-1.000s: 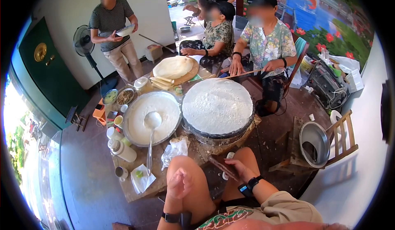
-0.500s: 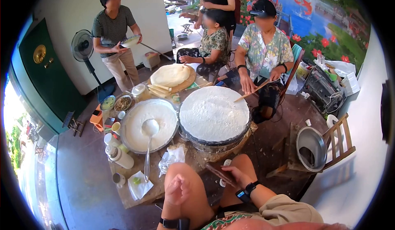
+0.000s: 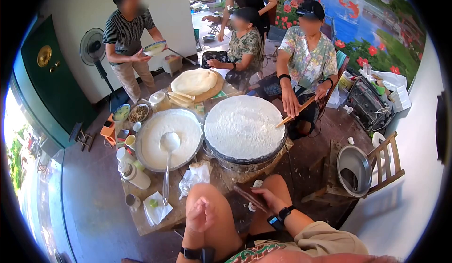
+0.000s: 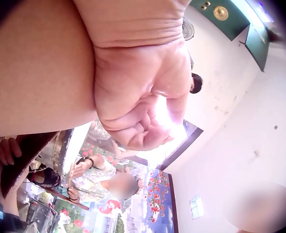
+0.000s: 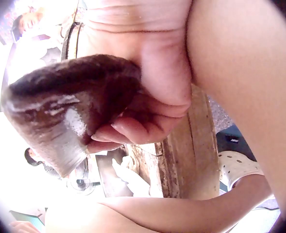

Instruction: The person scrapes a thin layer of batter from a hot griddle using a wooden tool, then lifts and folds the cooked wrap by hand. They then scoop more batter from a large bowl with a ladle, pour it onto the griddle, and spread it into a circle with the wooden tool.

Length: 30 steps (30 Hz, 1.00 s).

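My right hand (image 3: 267, 199) grips a dark brown, flat, wedge-like scraper (image 5: 65, 92) over my right thigh, fingers curled round its thick edge. Lying on my left knee, palm up, my left hand (image 3: 201, 214) has loosely curled fingers and holds nothing. In front of both hands is a round griddle (image 3: 245, 126) covered with white batter. To its left stands a wide metal basin (image 3: 199, 143) of batter, with a ladle (image 3: 169, 141) lying in it. Across the griddle, a person in a flowered shirt holds a wooden stick (image 3: 301, 110), its tip at the griddle's right edge.
Behind the basin, thin flatbreads (image 3: 194, 81) lie on a round board. Bottles (image 3: 134, 174), cups and bowls line the table's left side. Crumpled paper (image 3: 195, 178) sits near my left knee. A metal bowl (image 3: 354, 170) rests on a wooden chair at right. Other people sit and stand behind.
The person in the flowered shirt has swung the stick's tip down to the griddle's right edge. The standing person's bowl now tilts to show its inside. My hands stay nearly still.
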{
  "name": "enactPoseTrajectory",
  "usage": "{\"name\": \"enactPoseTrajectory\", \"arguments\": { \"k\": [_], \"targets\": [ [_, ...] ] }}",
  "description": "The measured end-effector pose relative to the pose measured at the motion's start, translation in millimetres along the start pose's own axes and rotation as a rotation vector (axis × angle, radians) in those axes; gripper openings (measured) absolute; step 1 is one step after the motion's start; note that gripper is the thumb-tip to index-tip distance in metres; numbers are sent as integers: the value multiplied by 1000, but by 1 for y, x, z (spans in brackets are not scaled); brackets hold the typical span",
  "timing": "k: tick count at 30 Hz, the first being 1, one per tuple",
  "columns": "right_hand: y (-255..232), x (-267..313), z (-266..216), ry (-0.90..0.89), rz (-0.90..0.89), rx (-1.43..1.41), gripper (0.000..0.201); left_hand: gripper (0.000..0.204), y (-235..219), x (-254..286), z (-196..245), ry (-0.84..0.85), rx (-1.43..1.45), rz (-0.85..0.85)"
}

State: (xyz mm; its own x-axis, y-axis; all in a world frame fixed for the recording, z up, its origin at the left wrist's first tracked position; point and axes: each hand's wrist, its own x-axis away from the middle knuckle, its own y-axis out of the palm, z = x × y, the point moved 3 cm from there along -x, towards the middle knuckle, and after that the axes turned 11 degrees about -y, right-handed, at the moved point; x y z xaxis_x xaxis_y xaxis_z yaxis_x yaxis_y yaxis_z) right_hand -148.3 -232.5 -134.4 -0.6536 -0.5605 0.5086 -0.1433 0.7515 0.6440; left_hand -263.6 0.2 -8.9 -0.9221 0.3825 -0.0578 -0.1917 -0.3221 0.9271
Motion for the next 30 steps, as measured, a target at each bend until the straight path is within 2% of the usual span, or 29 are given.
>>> {"name": "enactPoseTrajectory", "arguments": {
  "k": [14, 17, 30],
  "targets": [
    [17, 10, -8, -5, 14, 12, 24, 21, 1, -1, 1, -13, 14, 3],
    [26, 16, -11, 0, -47, -31, 24, 21, 0, 0, 1, -10, 10, 3],
    [-6, -7, 5, 15, -1, 0, 21, 22, 0, 1, 0, -14, 42, -18]
  ]
}}
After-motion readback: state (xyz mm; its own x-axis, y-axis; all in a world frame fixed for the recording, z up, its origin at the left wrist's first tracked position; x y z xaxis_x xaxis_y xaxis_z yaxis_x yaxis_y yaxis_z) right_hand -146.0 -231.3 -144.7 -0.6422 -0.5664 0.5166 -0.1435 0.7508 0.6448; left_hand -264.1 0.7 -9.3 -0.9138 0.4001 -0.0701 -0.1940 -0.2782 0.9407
